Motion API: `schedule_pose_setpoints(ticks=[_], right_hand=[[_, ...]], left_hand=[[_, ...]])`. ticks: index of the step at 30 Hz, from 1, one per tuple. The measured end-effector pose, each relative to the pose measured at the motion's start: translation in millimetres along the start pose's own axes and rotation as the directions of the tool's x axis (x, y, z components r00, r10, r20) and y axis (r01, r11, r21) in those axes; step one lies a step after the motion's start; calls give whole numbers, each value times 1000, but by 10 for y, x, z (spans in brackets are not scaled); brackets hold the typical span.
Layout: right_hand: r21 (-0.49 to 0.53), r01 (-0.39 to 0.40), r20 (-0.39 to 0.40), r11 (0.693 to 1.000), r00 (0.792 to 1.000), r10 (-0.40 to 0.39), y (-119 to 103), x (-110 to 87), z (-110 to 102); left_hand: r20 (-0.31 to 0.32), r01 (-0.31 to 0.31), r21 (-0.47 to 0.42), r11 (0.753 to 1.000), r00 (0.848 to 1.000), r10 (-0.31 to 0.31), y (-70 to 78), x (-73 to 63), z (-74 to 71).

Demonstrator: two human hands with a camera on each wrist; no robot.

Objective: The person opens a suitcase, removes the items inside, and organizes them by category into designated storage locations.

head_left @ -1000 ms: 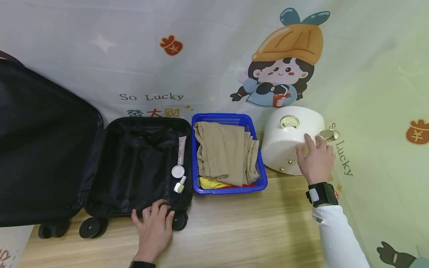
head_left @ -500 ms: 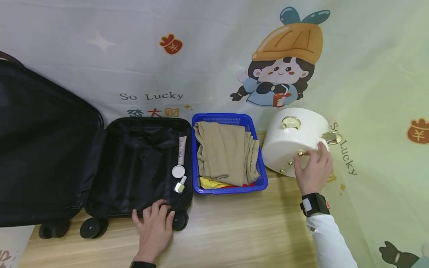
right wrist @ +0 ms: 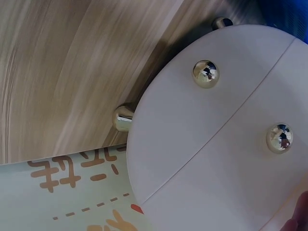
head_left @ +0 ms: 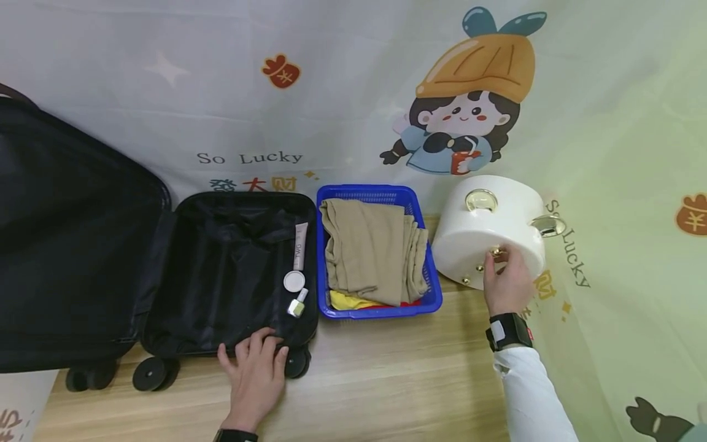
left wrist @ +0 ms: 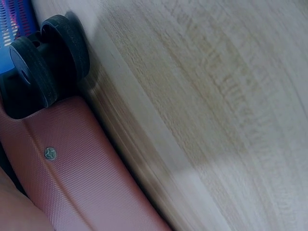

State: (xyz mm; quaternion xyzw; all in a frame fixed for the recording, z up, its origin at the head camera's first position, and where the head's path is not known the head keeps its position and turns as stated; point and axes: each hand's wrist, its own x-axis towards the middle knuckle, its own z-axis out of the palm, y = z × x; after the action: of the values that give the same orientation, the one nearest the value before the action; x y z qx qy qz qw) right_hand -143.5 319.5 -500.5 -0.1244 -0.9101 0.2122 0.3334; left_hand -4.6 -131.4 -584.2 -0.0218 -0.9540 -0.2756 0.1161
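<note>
My right hand (head_left: 508,279) is at the front of a rounded white storage case (head_left: 464,236), its thumb and fingers pinching the topmost gold knob (head_left: 496,252). Lower gold knobs (right wrist: 206,73) show on the case's flat front in the right wrist view, where only fingertips (right wrist: 301,214) enter the corner. My left hand (head_left: 256,377) rests on the near rim of the open suitcase (head_left: 221,264), fingers over the edge. Inside the black lining lie a pale tube (head_left: 300,247), a round white jar (head_left: 294,281) and a small bottle (head_left: 297,304).
Between suitcase and case stands a blue basket (head_left: 381,314) with folded khaki cloth (head_left: 364,252) over yellow and red fabric. The suitcase's pink shell (left wrist: 72,159) and black wheel (left wrist: 53,57) sit on the wooden table (head_left: 386,380). A printed cloth (head_left: 342,92) hangs behind.
My right hand has moved down and left from the case's upper right part to its top knob, and its fingers have closed in there. The left hand stays on the suitcase rim.
</note>
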Motion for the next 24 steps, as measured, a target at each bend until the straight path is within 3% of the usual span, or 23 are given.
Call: schedule_pose_setpoints(ticks=[4,10,19,24], right_hand=[[17,-37,26,999,999,36,-19,7,-30],[37,-2,8,999,1000,2,3,-25,-71],[37,161,-120,986,980,-156,76,-38,-109],[46,258,-101,965,962,-253,134,-16,-160]], left_hand=[[-8,-5,-3,1000,1000,5,15,1,0],[-8,-7,-2,1000,1000,7,16,6,22],[-19,-14,-21,1000,1000,13,25,35,-21],[-68,0,-77,997,998,-5,86,92,-66]])
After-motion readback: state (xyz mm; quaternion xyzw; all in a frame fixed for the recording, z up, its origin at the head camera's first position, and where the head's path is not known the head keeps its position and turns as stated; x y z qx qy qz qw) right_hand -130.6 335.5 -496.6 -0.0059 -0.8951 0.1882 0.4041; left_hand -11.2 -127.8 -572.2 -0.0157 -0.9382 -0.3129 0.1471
